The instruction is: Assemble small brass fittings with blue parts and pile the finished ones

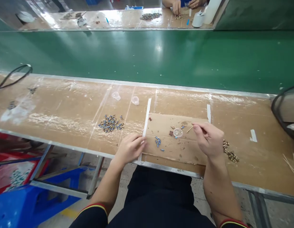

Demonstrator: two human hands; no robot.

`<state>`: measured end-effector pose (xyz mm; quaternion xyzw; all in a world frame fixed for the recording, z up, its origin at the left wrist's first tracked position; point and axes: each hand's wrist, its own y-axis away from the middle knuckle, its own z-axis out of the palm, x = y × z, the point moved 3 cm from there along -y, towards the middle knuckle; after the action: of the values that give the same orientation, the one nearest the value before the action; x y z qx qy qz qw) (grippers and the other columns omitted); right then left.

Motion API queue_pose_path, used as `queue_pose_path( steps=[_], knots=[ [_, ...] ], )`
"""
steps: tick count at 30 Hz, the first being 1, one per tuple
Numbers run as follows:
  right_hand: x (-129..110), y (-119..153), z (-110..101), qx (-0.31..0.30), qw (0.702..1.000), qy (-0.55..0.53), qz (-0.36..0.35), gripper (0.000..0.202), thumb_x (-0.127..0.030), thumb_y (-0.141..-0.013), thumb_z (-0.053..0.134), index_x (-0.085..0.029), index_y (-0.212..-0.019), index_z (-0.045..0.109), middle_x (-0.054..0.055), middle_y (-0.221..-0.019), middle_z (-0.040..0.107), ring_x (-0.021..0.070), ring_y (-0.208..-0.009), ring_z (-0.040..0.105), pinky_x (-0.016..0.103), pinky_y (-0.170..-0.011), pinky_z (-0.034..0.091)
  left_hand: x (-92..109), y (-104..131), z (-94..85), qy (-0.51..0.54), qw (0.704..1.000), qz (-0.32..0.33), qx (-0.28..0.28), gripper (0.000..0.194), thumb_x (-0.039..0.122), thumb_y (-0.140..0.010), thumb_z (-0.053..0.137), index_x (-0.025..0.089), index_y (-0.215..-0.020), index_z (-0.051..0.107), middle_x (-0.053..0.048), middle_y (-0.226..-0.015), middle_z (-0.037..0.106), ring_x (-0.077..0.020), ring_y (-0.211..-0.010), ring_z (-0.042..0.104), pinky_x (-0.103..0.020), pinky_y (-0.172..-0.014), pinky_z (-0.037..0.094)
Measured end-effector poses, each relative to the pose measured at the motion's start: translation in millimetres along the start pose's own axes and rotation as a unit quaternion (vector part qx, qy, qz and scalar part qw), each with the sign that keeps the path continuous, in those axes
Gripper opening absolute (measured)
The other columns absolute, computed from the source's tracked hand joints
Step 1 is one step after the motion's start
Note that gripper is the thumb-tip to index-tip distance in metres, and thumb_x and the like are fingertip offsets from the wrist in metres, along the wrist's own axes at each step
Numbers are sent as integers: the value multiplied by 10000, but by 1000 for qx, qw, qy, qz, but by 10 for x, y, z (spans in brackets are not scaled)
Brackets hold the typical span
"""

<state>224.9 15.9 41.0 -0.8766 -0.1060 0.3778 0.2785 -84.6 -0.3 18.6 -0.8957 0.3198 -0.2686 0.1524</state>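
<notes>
My right hand (210, 139) pinches a thin wooden stick (190, 129), its tip pointing down and left beside a small clear cup (182, 134). The cup stands on a flat cardboard sheet (170, 152), with a few tiny parts around it. Resting at the sheet's left edge, my left hand (130, 147) has its fingers curled together; whatever may be between them is too small or hidden. A small cluster of blue parts (158, 142) lies on the cardboard to the right of that hand. Gold-coloured parts (231, 155) lie just right of my right wrist.
A pile of blue-and-gold parts (110, 123) lies left, below two clear plastic cups or lids (135, 100). Loose sticks (290, 164) are at far right. A green belt-like surface (147, 60) runs behind the bench. Across it, another person's hands (176, 7) handle small parts.
</notes>
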Motion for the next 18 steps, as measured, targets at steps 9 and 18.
queue_pose_path(
  steps=[9,18],
  knots=[
    [180,41,189,-205,978,6,-26,199,-327,-1002,591,-211,-984,752,58,-891,758,184,-756,698,308,-662,533,-4,-398,428,-24,982,90,-162,249,68,-951,557,213,-1034,741,-59,-979,710,-195,-844,667,-323,-743,567],
    [146,68,303,-198,979,-9,-47,168,-254,-990,606,-217,-906,747,47,-832,717,175,-764,665,297,-685,508,100,-703,251,85,990,96,-52,144,171,-1023,542,170,-978,679,-45,-844,727,-161,-755,664,-279,-698,547]
  ],
)
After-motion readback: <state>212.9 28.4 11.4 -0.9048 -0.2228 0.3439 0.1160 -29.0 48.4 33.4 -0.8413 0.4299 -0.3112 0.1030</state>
